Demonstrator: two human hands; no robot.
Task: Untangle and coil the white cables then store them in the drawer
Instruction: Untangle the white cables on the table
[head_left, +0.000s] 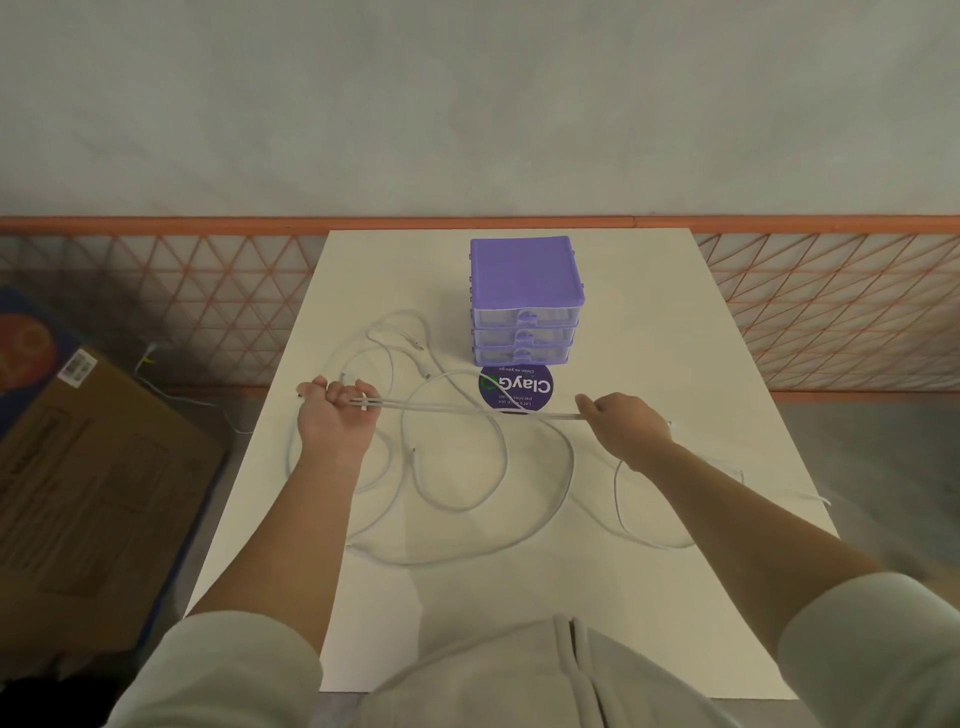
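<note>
Two hands: both are raised over the bench (649, 338), stretching a doubled length of white cable (467, 408) taut between them.
Left hand (335, 415): its grip is curled round one end of the doubled length, a folded bend with a small plug poking out past the knuckles; the bare forearm runs back to a pale rolled sleeve.
Right hand (623, 421): its grip pinches the other end of the stretched length between thumb and fingertips, knuckles up.
Stretched cable: two thin, smooth, round strands lying side by side in an almost straight line, passing above the purple sticker.
Loose cables (493, 493): several white cords sprawl in wide, overlapping loops on the bench below and between the hands; more loops and small plugs lie at the far left beside the drawer unit, and one thin loop lies right of the right forearm.
Drawer unit (525, 301): a small boxy plastic chest with a matte purple ribbed top and three clear drawers, all closed, each with a notched purple pull; it stands at the far middle of the bench.
Sticker (517, 387): a flat round purple disc with white lettering, just in front of the drawer unit.
Bench: a smooth, matte, cream rectangular top.
Cardboard box (88, 467): brown, on the floor at left.
Railing (831, 312): orange mesh of triangles beyond the bench.
</note>
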